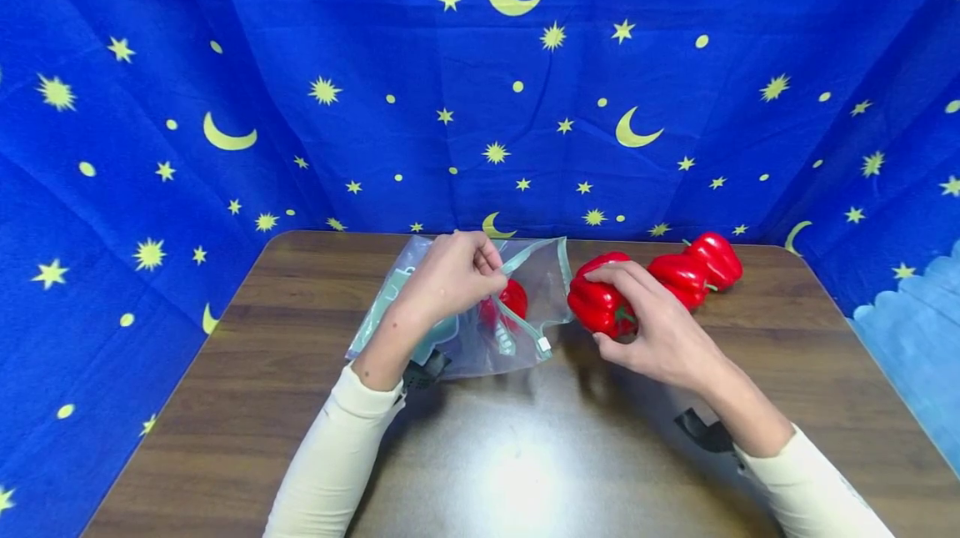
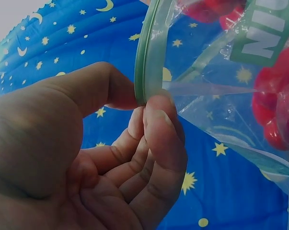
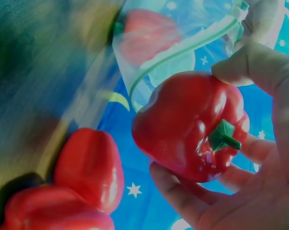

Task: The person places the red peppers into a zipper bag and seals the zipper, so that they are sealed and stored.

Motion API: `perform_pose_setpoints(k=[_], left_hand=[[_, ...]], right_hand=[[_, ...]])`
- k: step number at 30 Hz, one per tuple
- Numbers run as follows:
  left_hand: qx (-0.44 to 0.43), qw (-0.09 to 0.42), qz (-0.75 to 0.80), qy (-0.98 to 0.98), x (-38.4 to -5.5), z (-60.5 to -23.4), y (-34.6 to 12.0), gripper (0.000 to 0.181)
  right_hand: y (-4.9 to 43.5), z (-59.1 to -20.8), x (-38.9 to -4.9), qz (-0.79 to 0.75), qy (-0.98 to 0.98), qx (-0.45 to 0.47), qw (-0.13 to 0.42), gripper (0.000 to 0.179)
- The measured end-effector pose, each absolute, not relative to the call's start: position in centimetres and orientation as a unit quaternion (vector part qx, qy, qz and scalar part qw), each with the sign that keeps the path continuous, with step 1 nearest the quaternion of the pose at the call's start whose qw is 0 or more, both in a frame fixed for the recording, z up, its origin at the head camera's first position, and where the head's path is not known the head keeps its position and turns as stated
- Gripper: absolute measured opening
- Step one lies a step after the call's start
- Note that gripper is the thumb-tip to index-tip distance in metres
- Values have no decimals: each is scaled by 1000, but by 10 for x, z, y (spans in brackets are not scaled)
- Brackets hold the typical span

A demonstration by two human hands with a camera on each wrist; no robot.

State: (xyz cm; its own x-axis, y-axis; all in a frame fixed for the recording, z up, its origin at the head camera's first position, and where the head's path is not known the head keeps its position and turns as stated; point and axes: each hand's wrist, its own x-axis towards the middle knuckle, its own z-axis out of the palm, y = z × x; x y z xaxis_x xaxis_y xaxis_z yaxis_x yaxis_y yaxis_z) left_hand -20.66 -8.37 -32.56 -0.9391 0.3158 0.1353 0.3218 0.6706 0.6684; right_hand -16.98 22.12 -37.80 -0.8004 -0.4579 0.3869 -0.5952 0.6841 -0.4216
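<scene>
My left hand pinches the green-edged rim of a clear zip bag between thumb and fingers, holding its mouth spread toward the right. Inside the bag lies one red bell pepper, seen through the plastic. A second red bell pepper with a green stem is gripped by my right hand, thumb on one side and fingers around the other. In the head view this held pepper is right beside the bag's opening. A white slider sits at the near corner of the mouth.
Two more red peppers, one nearer and one farther, lie together at the back right of the wooden table. A blue cloth with yellow moons and stars hangs behind the table's far edge.
</scene>
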Motion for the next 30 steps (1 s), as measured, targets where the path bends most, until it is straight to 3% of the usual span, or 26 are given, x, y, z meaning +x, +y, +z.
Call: perform_pose_setpoints(k=[14,22,30], left_hand=[[-186,13,-372,-909,-209,-327,-84,10],[-185,2,-382,-906,-208,-327,-85,11],[-176,6,-380,-908,-210,-329,-85,12]], right_hand=[[212,-370,-178,288,-897,312,123,70],[202,-367,-180,319,-903,279,73,79],[197,-368,-183,332,-892,301,57,78]])
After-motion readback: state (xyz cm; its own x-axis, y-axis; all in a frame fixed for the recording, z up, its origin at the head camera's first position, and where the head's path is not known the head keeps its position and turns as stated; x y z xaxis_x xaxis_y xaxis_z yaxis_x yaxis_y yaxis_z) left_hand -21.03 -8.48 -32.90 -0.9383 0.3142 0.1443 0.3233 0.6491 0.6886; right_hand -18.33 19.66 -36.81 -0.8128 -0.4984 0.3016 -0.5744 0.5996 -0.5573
